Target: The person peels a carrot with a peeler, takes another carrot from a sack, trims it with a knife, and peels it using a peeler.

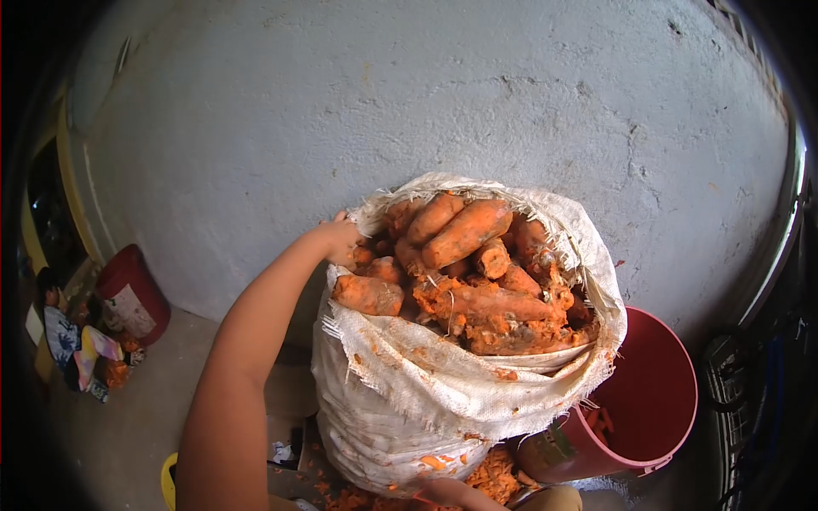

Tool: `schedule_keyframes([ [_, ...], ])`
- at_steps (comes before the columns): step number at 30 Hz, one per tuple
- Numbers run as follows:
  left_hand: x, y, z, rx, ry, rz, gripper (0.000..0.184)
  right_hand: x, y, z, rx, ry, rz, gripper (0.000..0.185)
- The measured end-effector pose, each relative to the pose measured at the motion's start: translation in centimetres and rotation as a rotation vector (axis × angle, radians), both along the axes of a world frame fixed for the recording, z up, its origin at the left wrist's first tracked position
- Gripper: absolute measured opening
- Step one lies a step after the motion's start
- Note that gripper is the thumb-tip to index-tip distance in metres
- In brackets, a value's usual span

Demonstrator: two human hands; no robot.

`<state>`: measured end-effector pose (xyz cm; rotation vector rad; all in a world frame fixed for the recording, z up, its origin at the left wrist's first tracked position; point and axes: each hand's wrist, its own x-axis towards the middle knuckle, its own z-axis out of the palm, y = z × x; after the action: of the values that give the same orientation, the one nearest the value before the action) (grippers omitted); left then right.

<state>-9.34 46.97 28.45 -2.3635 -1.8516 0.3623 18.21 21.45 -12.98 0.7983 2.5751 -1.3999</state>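
Note:
A large white woven sack point(388, 375) stands upright, filled to its rim with thick orange carrots point(467, 233). Some carrots are broken or pulpy, with dark patches. My left hand point(342, 239) is closed around the sack's rim at its far left side, the fingers partly hidden by the cloth. Low at the bottom edge, part of my right arm and right hand point(443, 491) shows against the sack's base; its fingers are hidden. Orange shreds point(494, 477) lie around the foot of the sack.
Right of the sack, a red bucket point(656, 392) holds a few orange pieces. A grey wall point(383, 102) rises close behind. At the left stand another red bucket point(132, 294) and a person point(64, 336) beside colourful items. A yellow rim point(168, 481) shows at the lower left.

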Motion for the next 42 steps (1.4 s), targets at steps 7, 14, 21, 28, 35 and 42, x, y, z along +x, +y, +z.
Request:
schedule_keyframes([
  [7,-4.3,3.0,-1.8,0.161,-0.261,-0.252,0.049,0.2,1.0,-0.2,0.043,0.013,0.039,0.027],
  [14,-3.4,2.5,2.1,-0.019,-0.169,-0.201,0.042,-0.2,0.8,2.3,0.005,-0.017,0.090,0.028],
  [21,-1.4,2.5,0.3,-0.215,-0.101,0.001,0.055,-0.1,0.6,5.0,0.039,-0.048,0.071,0.032],
  [28,1.2,1.7,1.8,-0.296,0.006,0.118,0.065,0.0,0.8,3.2,-0.006,-0.047,0.068,0.030],
  [35,2.7,0.9,0.9,-0.179,0.277,0.136,0.057,-0.1,0.8,5.3,-0.006,-0.130,0.085,0.030],
  [42,0.7,0.4,0.2,-0.064,0.083,0.018,0.055,0.1,0.7,4.5,-0.033,-0.089,0.059,0.030],
])
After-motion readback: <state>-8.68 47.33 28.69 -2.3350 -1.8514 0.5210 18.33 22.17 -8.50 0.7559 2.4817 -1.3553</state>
